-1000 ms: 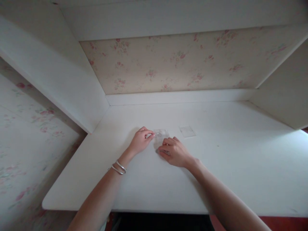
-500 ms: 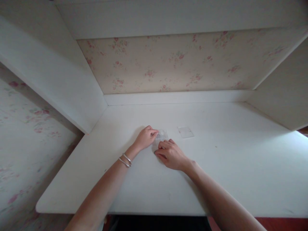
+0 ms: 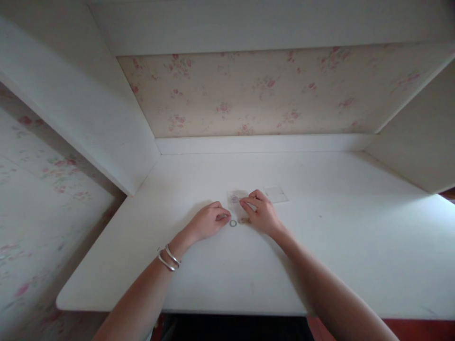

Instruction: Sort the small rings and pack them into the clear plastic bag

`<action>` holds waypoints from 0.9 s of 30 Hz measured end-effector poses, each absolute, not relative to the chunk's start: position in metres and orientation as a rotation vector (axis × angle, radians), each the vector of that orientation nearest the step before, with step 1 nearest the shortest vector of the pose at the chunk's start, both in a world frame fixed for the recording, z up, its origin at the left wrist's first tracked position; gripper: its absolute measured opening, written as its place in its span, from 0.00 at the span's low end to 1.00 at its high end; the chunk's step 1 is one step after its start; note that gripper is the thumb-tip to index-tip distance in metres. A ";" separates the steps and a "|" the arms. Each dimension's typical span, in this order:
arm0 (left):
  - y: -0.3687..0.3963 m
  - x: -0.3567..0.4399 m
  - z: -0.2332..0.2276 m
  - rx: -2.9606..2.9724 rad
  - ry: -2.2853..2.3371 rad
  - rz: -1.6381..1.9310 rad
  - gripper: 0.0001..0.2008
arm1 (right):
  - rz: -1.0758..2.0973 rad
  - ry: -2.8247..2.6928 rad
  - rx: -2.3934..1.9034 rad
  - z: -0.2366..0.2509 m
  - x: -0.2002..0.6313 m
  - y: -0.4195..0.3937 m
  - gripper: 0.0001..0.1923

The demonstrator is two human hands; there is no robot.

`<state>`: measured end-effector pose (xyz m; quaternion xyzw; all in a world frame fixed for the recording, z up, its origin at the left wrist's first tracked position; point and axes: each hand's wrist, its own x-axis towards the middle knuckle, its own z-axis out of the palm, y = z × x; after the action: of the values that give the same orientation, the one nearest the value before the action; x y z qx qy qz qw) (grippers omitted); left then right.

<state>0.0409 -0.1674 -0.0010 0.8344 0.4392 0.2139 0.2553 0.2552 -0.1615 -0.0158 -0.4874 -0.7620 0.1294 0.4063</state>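
A small clear plastic box lies on the white desk between my hands, with small pale round things inside. My left hand has thumb and finger pinched at the box's near left corner, beside a greenish-grey ring lying flat. Whatever is in that pinch is too small to make out. My right hand reaches over the box's right side, its thumb and fingertips closed above the inside; what they hold is hidden. A small brownish thing shows partly under the right hand.
A clear square lid lies flat to the right of the box. The white desk has a rounded front left corner. White side panels and a low back ledge enclose it, with flowered wallpaper behind.
My left hand has drawn back from the box's far left side toward me. My right hand has moved forward over the box. The ring and brownish thing at the near edge now show.
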 end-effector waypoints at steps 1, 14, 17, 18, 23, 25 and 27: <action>-0.169 0.042 0.001 2.288 1.177 0.551 0.10 | 0.331 -1.860 -1.270 -0.018 0.257 -0.156 0.10; -0.177 0.045 0.004 2.390 1.112 0.382 0.08 | 0.218 -1.906 -1.298 -0.026 0.249 -0.134 0.11; -0.176 0.045 0.002 2.411 1.125 0.370 0.08 | 0.212 -1.866 -1.285 -0.025 0.252 -0.135 0.11; -0.176 0.046 0.002 2.417 1.128 0.369 0.08 | 0.212 -1.837 -1.285 -0.025 0.254 -0.136 0.12; -0.175 0.046 -0.001 2.419 1.130 0.351 0.08 | 0.233 -1.768 -1.346 -0.024 0.266 -0.144 0.12; -0.175 0.046 -0.002 2.408 1.138 0.353 0.08 | 0.244 -1.760 -1.364 -0.026 0.269 -0.145 0.11; -0.174 0.045 -0.002 2.388 1.140 0.378 0.08 | 0.256 -1.748 -1.374 -0.027 0.270 -0.146 0.12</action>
<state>0.0455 -0.1740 -0.0023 0.8690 0.4147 0.1376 0.2322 0.2704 -0.1463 -0.0269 -0.5524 -0.7028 0.1030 0.4364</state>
